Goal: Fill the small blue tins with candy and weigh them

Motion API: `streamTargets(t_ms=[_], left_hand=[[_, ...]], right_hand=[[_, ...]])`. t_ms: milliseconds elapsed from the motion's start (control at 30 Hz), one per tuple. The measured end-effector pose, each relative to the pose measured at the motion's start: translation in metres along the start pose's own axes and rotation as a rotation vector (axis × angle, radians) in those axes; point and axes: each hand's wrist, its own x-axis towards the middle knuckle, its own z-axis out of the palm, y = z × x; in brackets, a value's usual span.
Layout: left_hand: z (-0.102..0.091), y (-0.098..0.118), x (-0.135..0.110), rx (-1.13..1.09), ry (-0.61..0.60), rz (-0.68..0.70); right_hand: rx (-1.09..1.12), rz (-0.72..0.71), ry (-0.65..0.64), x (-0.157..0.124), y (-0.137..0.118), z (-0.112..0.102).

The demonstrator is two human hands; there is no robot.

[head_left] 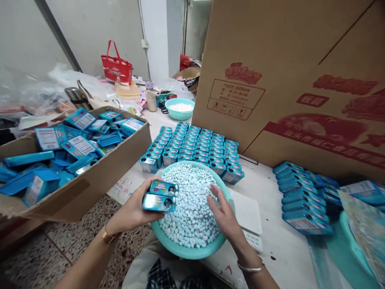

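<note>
My left hand (pixel 132 210) is closed around two small blue boxes (pixel 161 196), held one above the other over the left rim of a teal bowl (pixel 183 251). The bowl is heaped with small pale blue-white candies (pixel 189 200). My right hand (pixel 222 212) rests on the candies at the bowl's right side, fingers curled down into the pile. I cannot make out whether it holds any. Just past the bowl stand several tight rows of the same blue boxes (pixel 192 146).
An open cardboard box (pixel 75 192) full of loose blue boxes sits at the left. A tall carton (pixel 285 80) stands at the right, more blue boxes (pixel 303 200) lined below it. Beyond the rows lie a second teal bowl (pixel 179 108) and a red bag (pixel 116 66).
</note>
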Motion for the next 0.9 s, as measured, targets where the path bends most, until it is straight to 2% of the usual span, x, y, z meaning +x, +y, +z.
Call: streamTargets(t_ms=[67,167,267,333,467,600,700,800,900], left_hand=[[0.001,0.009,0.008,0.274,-0.060,-0.002],[0.019,0.019,0.028,0.637,-0.161,0.027],[0.045,0.019,0.046,0.847,-0.239,0.026],[0.056,0.016,0.051,0.889,-0.234,0.044],[0.058,0.010,0.052,0.759,-0.136,0.080],[0.058,0.010,0.050,0.415,0.047,0.120],[0.063,0.010,0.049,0.137,0.158,0.072],[0.068,0.006,0.049,-0.091,0.220,0.012],[0.070,0.004,0.047,-0.186,0.243,0.019]], right_hand=[[-0.041,0.030,0.005,-0.005,0.013,0.010],[-0.036,0.027,0.046,-0.002,0.015,0.031],[0.062,0.032,0.087,0.010,0.008,0.051],[0.154,0.024,0.119,0.018,0.002,0.060],[0.324,-0.043,0.078,0.028,-0.019,0.069],[0.381,-0.165,0.038,0.036,-0.054,0.067],[0.372,-0.212,-0.002,0.043,-0.075,0.059],[0.402,-0.186,-0.058,0.048,-0.084,0.054],[0.433,-0.192,-0.069,0.047,-0.084,0.055]])
